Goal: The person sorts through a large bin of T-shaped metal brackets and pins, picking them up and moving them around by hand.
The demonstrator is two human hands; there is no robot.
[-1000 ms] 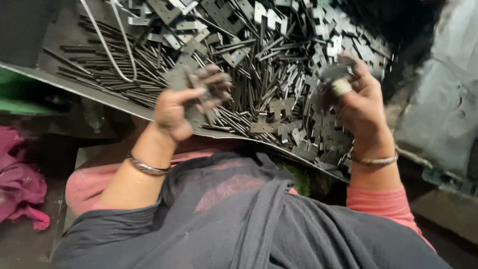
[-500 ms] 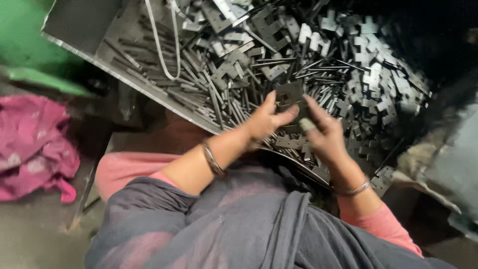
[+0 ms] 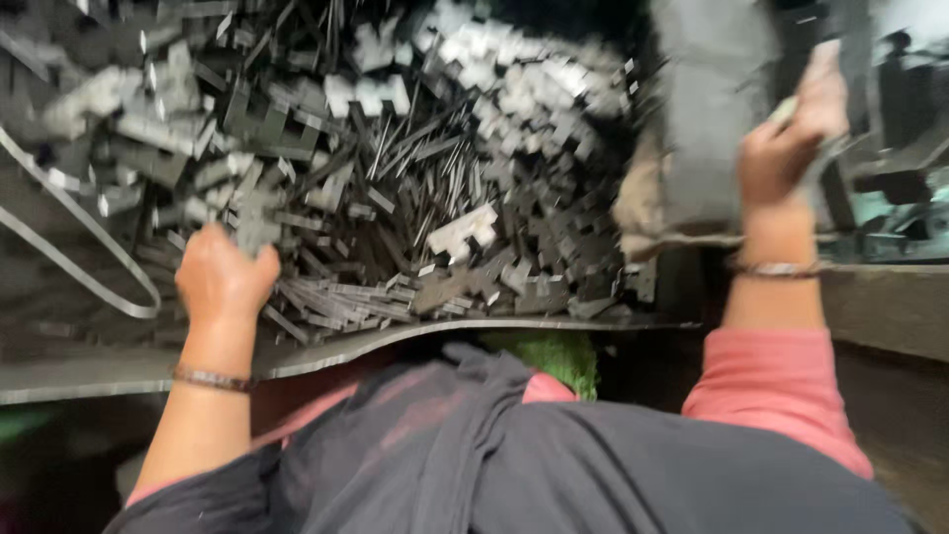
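Below, left hand [image 3: 222, 277] on grey metal strips [image 3: 395, 198], right hand [image 3: 786, 148] raised.

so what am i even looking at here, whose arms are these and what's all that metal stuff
There is no machine here. The one view comes from a camera worn on a person's head, looking down, so the two arms are that person's own, and the dark cloth at the bottom is their clothing. Ahead is a metal tray heaped with small flat metal pieces and thin rods. The left hand rests closed among the pieces near the front edge; what it grips is hidden. The right hand is raised off to the side, past the tray, holding something flat and grey, too blurred to identify. Each wrist wears a bangle. The picture is blurred by motion.
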